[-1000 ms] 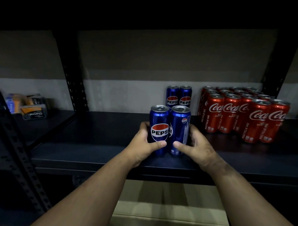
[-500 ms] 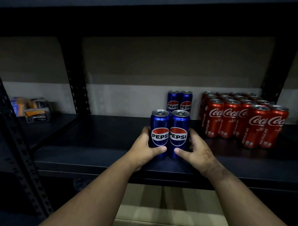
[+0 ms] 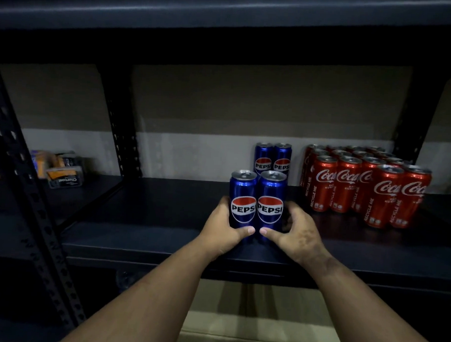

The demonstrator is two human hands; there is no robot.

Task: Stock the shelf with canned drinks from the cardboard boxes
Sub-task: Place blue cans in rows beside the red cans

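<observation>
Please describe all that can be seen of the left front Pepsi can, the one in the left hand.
The left front can is slim, blue, shiny metal with a silver top and closed pull tab. Its red, white and blue Pepsi logo faces the camera. It stands upright near the shelf front edge, right beside the right front can. The left hand grips its lower part, thumb across the front.

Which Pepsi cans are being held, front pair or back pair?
The front pair, near the shelf edge: left hand grips one, right hand the other. The back pair stands untouched by the wall.
</observation>
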